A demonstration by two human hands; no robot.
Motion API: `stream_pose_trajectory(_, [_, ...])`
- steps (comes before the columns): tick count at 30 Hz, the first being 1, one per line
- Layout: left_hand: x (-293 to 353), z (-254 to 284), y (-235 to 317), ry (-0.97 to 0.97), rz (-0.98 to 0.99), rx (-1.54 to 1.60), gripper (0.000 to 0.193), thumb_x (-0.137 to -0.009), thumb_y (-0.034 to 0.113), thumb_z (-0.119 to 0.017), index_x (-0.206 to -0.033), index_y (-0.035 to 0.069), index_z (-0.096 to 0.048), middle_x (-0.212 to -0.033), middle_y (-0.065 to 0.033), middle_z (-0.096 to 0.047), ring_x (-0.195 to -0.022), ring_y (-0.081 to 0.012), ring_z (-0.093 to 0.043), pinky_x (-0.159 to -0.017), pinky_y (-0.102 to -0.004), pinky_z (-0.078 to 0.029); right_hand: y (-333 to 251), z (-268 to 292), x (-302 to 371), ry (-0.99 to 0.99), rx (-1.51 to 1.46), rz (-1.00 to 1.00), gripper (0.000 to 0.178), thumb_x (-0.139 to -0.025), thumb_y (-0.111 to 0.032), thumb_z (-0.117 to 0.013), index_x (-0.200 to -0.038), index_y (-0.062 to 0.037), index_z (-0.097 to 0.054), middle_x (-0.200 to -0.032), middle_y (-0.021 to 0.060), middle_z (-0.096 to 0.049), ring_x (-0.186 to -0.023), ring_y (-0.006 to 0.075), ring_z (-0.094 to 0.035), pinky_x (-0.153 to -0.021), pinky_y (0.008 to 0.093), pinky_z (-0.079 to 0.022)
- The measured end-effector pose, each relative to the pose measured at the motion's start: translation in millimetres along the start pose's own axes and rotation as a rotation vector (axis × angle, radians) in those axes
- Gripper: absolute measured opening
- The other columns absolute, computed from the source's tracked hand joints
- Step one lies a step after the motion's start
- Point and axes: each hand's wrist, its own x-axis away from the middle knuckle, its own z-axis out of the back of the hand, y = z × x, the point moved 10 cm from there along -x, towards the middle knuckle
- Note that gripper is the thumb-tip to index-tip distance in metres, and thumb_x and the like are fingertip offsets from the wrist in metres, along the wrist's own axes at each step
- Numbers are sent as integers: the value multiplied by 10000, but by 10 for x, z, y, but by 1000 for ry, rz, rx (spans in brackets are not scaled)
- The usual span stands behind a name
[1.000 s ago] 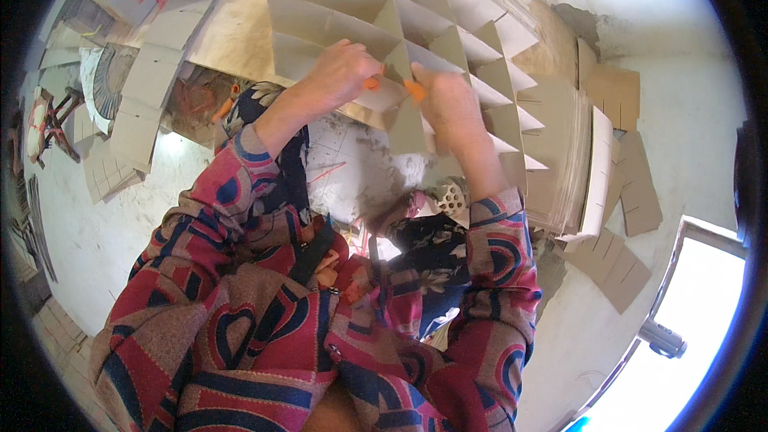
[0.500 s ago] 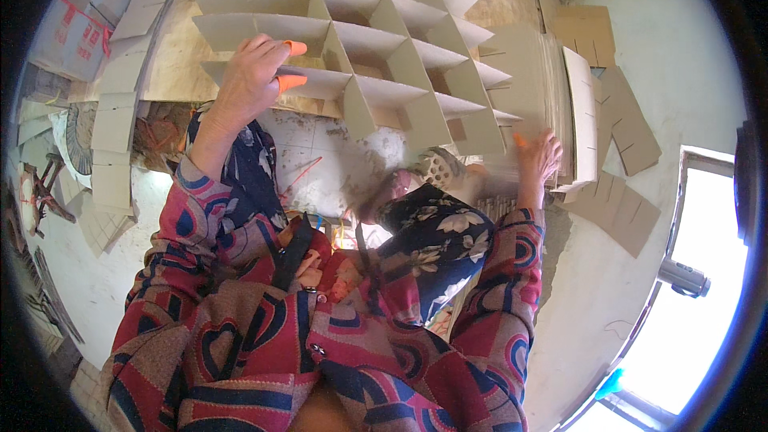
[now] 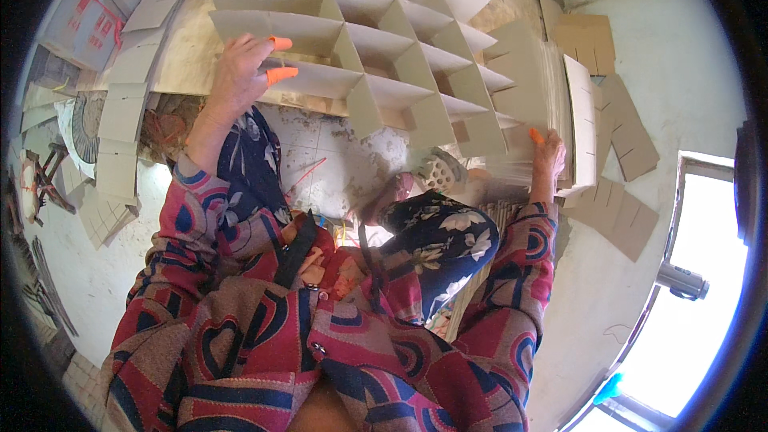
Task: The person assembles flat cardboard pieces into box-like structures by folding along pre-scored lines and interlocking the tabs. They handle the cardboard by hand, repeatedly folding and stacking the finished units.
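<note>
A grid of grey-brown cardboard dividers (image 3: 384, 40) stands upright on the table, its strips slotted crosswise into open cells. My left hand (image 3: 240, 72) is at the grid's near left corner, with orange finger covers on the thumb and one finger. These two straddle the top edge of the nearest strip, which is partly hidden by the hand. To the right, my right hand (image 3: 547, 154) grips the near edge of a stack of flat slotted cardboard sheets (image 3: 528, 80). An orange cover on its thumb lies over the top sheet; its other fingers are partly hidden.
Loose slotted sheets (image 3: 632, 144) lie right of the stack, by the wall. On the left are a row of cardboard pieces (image 3: 120, 128) and a white carton with red markings (image 3: 84, 24). My knees in dark floral trousers (image 3: 444, 240) are below the table edge.
My left hand has slid left along the nearest strip, toward its end. My right hand's fingers have drawn closer together at the stack's edge. The whole view has shifted slightly.
</note>
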Motion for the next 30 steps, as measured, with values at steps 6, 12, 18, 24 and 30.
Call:
stream_pose_trajectory(6, [30, 29, -11, 40, -5, 12, 376, -652, 265, -761, -965, 88, -651, -819, -42, -640, -776, -234, -548, -768, -348, -420, 38, 319, 21, 181, -141, -111, 409, -836, -446, -557, -787, -50, -650, -814, 230, -626, -800, 409, -592, -678, 498, -434])
stream_pose_trajectory(12, [23, 46, -57, 51, 0, 3, 406, -629, 206, -781, -998, 87, -660, -896, -48, -655, -804, -249, -559, -741, -346, -452, 65, 591, 25, 303, -214, -115, 377, -877, -412, -516, -798, -65, -641, -758, 222, -622, -671, 376, -577, -604, 483, -409])
stream_pose_trajectory(18, [50, 224, -134, 56, -22, -84, 397, -627, 201, -780, -989, 93, -660, -906, -36, -660, -806, -239, -555, -721, -329, -441, -514, 1754, 302, 823, -499, 27, 207, -826, -243, -673, -815, -39, -638, -644, 77, -608, -570, 179, -511, -520, 329, -412])
stream_pose_trajectory(24, [169, 108, -447, 95, 17, 181, 282, -633, 161, -774, -887, 78, -685, -781, -35, -663, -696, -231, -555, -659, -334, -437, -2068, 1929, 846, 361, -811, 385, 491, -735, -86, -758, -1179, 11, -573, -707, -51, -504, -578, 50, -355, -503, 191, -348])
stream_pose_trajectory(30, [207, 62, -534, 66, 135, 349, 172, -654, 129, -758, -810, 83, -701, -708, -52, -646, -668, -227, -544, -628, -330, -444, -3240, 1712, 1413, 16, -1002, 707, 596, -748, -6, -693, -1305, -15, -482, -955, 39, -642, -624, 55, -461, -575, 197, -421])
